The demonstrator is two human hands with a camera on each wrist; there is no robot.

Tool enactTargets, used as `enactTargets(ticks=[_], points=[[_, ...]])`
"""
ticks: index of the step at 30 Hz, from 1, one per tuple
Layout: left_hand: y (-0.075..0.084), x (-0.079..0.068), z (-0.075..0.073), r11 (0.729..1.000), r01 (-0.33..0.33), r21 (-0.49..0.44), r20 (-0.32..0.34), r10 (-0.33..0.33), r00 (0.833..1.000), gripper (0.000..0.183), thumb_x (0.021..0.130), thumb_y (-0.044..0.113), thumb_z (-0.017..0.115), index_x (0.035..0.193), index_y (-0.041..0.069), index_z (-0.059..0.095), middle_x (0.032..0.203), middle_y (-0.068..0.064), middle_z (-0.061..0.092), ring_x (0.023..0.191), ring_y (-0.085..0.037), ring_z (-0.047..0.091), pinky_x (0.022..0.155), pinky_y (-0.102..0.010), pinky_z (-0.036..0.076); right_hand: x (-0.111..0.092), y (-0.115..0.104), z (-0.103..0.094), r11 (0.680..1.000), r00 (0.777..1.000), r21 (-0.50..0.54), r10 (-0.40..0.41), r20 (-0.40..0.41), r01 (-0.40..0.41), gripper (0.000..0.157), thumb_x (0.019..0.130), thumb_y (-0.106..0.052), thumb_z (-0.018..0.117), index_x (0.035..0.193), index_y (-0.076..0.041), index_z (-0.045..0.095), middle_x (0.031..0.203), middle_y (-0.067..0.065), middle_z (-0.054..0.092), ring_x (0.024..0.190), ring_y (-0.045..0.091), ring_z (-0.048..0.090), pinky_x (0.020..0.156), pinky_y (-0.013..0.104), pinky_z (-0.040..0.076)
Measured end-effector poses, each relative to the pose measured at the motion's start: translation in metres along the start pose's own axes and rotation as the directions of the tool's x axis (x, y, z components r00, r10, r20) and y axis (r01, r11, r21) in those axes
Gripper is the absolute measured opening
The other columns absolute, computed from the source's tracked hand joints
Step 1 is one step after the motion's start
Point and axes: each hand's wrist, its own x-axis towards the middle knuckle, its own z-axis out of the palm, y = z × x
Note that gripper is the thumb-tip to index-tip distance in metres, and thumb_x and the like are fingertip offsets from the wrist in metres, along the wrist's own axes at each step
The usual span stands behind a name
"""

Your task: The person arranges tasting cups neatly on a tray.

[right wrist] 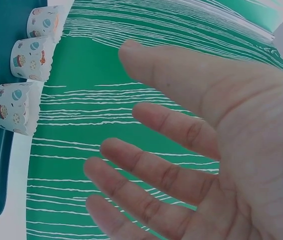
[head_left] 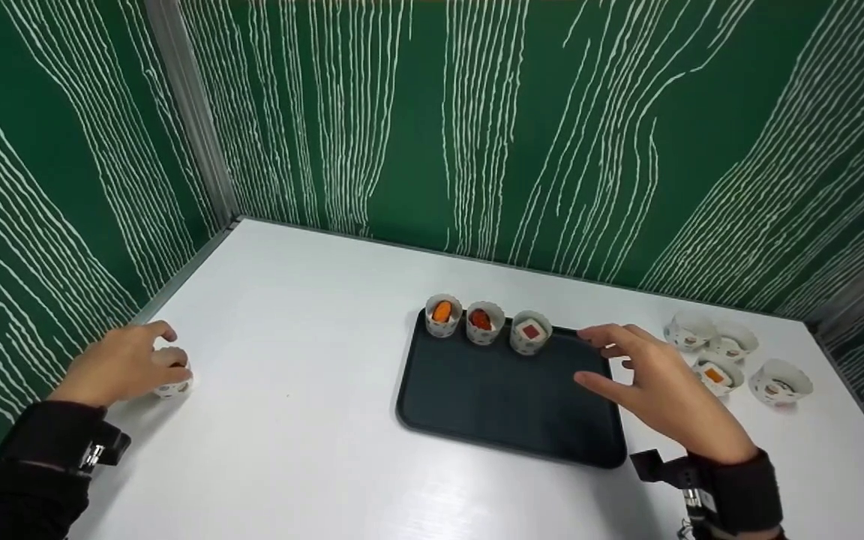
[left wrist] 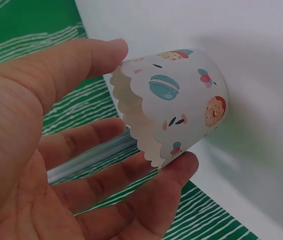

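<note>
Head view: left hand [head_left: 123, 364] pinches mostly hidden cup [head_left: 175, 388]; right hand [head_left: 657, 379] loosely spread.

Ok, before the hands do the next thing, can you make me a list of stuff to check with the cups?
1. Left hand has hold of the left cup: ok, thumb and fingers pinch it near its wavy rim.
2. What's inside that cup: cannot tell, its bottom is hidden.
3. That cup is at the tray: not ok, it's away to the left.
4. Row of three cups stands upright: ok, along the tray's far edge.
5. Right hand is free: ok, it hovers by the tray's right side, holding nothing.
</note>
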Motion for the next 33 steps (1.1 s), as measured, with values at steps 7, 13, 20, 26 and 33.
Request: enactTargets(ticks=[7,13,20,26,33], points=[[0.002,-0.003,0.002,1.000,-0.014,0.008,0.004,0.014,1.000,0.053,0.091,0.034,0.078,0.125,-0.005,0.066,0.105,-0.027,0.070,0.087,-0.037,0.060,0.067,-0.042,0.050,0.000,0.002,0.000,1.000,1.000,-0.007,0.003,0.001,-0.003,0.049,0.101,-0.033,0.077,0.144,-0.016,0.064,0.136,0.012,0.068,0.125,0.041,0.068,0.100,0.062,0.055],[0.003,-0.002,0.002,0.999,-0.036,0.009,0.027,0.035,0.999,0.055,0.082,0.025,0.085,0.124,-0.004,0.066,0.109,-0.028,0.069,0.090,-0.039,0.058,0.071,-0.046,0.052,-0.001,0.003,0.000,1.000,1.000,-0.017,-0.007,-0.014,0.007,0.046,0.100,-0.028,0.078,0.142,-0.014,0.065,0.135,0.011,0.069,0.124,0.040,0.069,0.098,0.060,0.055],[0.001,0.000,0.007,0.999,-0.045,0.016,0.027,0.045,0.999,0.056,0.081,0.025,0.087,0.123,-0.004,0.064,0.108,-0.028,0.069,0.091,-0.041,0.057,0.074,-0.048,0.054,0.000,0.004,0.001,1.000,1.000,-0.017,-0.007,-0.011,0.006,0.045,0.101,-0.030,0.078,0.141,-0.014,0.066,0.134,0.011,0.069,0.125,0.040,0.068,0.099,0.060,0.055],[0.002,-0.001,0.013,0.998,-0.055,0.007,0.015,0.055,0.998,0.053,0.085,0.023,0.083,0.125,-0.005,0.063,0.109,-0.027,0.070,0.092,-0.040,0.058,0.075,-0.045,0.054,0.000,0.005,0.001,1.000,1.000,-0.015,-0.002,-0.003,0.002,0.045,0.101,-0.030,0.078,0.141,-0.014,0.066,0.134,0.010,0.069,0.125,0.040,0.068,0.099,0.059,0.055],[0.010,0.003,0.012,0.994,-0.104,0.042,-0.030,0.105,0.994,0.044,0.087,0.025,0.081,0.121,0.000,0.067,0.114,-0.022,0.071,0.090,-0.036,0.060,0.079,-0.048,0.054,0.000,0.005,-0.001,1.000,1.000,-0.010,-0.012,-0.002,0.012,0.045,0.101,-0.029,0.077,0.141,-0.013,0.065,0.134,0.012,0.069,0.124,0.042,0.068,0.100,0.061,0.055]])
